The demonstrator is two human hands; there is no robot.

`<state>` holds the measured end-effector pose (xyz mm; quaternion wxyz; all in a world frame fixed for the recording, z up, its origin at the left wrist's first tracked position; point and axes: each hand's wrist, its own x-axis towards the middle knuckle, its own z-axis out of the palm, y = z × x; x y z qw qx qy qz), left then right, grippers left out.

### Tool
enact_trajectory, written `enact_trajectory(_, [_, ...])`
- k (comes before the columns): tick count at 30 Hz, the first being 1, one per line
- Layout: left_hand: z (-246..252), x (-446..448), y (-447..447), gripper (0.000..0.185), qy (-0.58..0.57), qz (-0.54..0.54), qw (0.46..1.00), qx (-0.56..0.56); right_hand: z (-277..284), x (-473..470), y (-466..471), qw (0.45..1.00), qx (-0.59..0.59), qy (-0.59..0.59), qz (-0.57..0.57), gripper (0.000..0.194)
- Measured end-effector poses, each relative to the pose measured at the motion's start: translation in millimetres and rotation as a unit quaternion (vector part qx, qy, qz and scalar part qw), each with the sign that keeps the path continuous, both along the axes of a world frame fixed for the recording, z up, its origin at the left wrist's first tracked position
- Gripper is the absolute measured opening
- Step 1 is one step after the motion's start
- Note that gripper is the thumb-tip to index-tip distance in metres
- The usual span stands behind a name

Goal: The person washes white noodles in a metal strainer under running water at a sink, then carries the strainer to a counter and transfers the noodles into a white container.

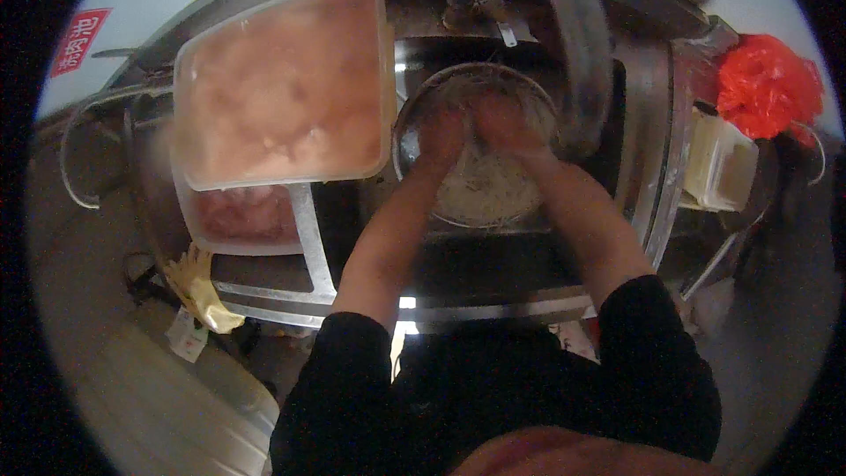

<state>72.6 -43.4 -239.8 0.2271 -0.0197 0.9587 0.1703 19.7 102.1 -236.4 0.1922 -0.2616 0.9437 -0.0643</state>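
A round metal bowl (397,157) stands in the stainless steel sink in front of me. It holds a mass of pale, thin strands (489,188), which could be shredded vegetable or noodles. Both hands reach into the far half of the bowl, close beside each other. My left hand (443,132) is against the strands on the left side. Just right of it, my right hand (499,122) is also among the strands. The fingers of both are blurred and partly sunk, so their grip is hidden.
At left, a large translucent plastic tub (284,89) with pinkish contents sits above another tub of reddish, meat-like pieces (248,215). A thick grey pipe or hose (585,46) hangs near the right hand. Yellow gloves (208,291) drape over the front-left rim. A red plastic bag (770,86) and pale containers (720,162) are at right.
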Motion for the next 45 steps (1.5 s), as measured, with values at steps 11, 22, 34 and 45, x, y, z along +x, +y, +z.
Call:
enact_trajectory(11, [69.4, 54.0, -8.6, 0.056, 0.208, -0.068, 0.973, 0.073, 60.6, 27.5, 41.0, 0.989, -0.029, -0.13, 0.066, 0.052])
enact_trajectory(22, [-15.0, 30.9, -3.5, 0.043, 0.088, -0.037, 0.994, 0.048, 11.5, 20.8, -4.0, 0.989, 0.084, -0.067, 0.101, 0.04])
enact_trajectory(34, [75.2, 35.7, -27.5, 0.06, 0.007, -0.069, 0.987, 0.147, 106.8, 5.6, 7.3, 0.975, -0.022, -0.221, 0.027, 0.052])
enact_trajectory(45, [84.0, 111.6, 4.5, 0.058, 0.097, -0.152, 0.983, 0.035, 82.1, 77.2, 28.4, 0.974, 0.033, 0.085, 0.209, 0.052])
